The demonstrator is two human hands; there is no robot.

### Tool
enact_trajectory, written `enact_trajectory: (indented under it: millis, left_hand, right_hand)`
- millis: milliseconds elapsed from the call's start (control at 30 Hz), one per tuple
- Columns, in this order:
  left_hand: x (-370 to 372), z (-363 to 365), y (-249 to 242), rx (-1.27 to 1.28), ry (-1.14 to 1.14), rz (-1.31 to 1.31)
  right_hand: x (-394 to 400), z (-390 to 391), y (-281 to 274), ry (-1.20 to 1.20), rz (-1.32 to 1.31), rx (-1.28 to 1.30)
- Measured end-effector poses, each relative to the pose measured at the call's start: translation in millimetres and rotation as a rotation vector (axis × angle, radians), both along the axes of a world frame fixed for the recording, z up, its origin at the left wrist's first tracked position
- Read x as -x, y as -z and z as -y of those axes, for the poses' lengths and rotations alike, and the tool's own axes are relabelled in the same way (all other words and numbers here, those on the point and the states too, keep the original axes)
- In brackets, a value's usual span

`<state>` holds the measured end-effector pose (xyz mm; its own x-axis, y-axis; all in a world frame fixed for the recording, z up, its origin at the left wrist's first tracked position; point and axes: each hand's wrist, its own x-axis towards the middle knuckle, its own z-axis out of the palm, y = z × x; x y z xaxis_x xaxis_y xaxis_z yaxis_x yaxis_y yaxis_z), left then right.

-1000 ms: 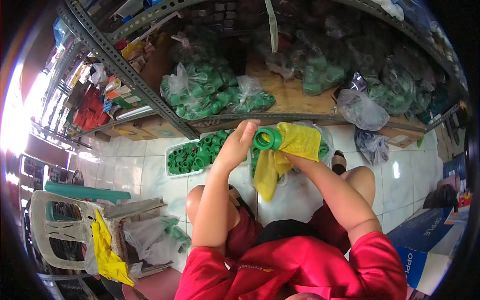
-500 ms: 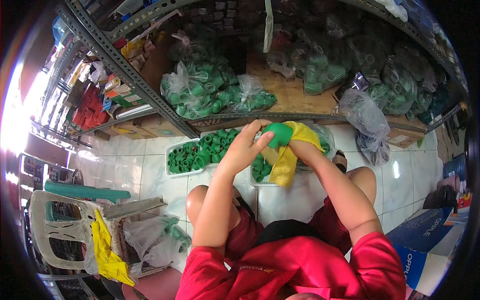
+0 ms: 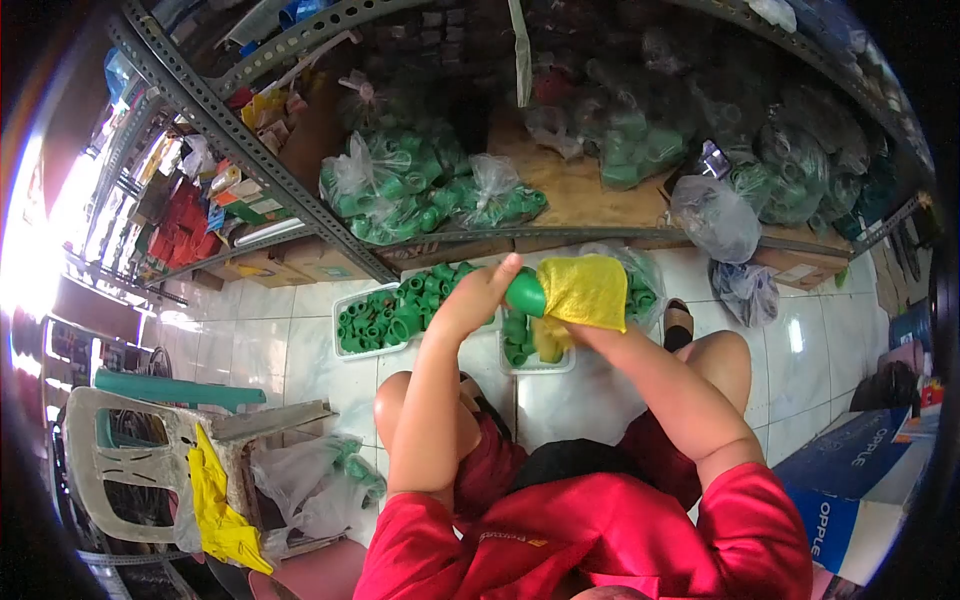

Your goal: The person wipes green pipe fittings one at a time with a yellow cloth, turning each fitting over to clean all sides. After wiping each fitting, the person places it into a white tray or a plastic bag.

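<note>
Meanwhile, above the half-filled white tray (image 3: 548, 366), the left hand (image 3: 470, 300) grips a green pipe fitting (image 3: 524, 292) while the right hand (image 3: 590, 325), fingers hidden, wipes it with a yellow cloth (image 3: 583, 290).

just one cam here, strapped to the person's head, fisheye, looking forward and steeply down. Hands sit close, around frame center, lap at the bottom edge. Metal shelving (image 3: 250, 150) runs across the top, tiled floor (image 3: 300, 350) mid-left. Corners are black from the lens.
</note>
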<state>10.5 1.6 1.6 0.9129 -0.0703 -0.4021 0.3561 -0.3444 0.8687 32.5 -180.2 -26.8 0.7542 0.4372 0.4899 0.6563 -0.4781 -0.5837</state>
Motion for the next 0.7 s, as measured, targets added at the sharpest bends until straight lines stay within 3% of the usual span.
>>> enact_trajectory:
  millis: [67,133,200,267,333,367,400,533,600,633,700]
  left_hand:
    - [2,8,-1,-0.140,0.000,0.261]
    - [1,11,-3,-0.091,0.014,0.240]
    - [0,15,-1,-0.027,-0.027,0.425]
    - [0,18,-9,0.005,-0.028,0.401]
    - [0,19,-11,0.039,-0.028,0.377]
    - [0,19,-9,0.058,0.053,0.498]
    - [0,18,-9,0.076,0.136,0.620]
    - [8,22,-21,-0.009,0.232,0.699]
    - [13,30,-23,0.234,-0.033,0.678]
    - [12,26,-23,0.233,-0.036,0.678]
    - [9,14,-21,0.256,0.053,0.536]
  right_hand:
    - [-4,-4,-4,0.041,0.313,0.095]
    - [-10,-5,-8,0.107,0.287,0.227]
    - [-12,-8,-7,0.172,0.040,0.349]
    - [-10,-10,4,0.182,-0.008,0.298]
    - [-5,-7,1,-0.078,-1.078,-0.471]
    - [-9,-5,10,-0.168,-1.321,-0.606]
    - [-11,-4,13,-0.168,-1.322,-0.605]
    - [-13,-6,8,-0.187,-1.232,-0.659]
    - [-10,-5,-9,-0.126,-0.762,-0.368]
    - [-8,-4,-14,-0.129,-0.764,-0.367]
    - [-5,0,-20,0.028,-0.367,0.080]
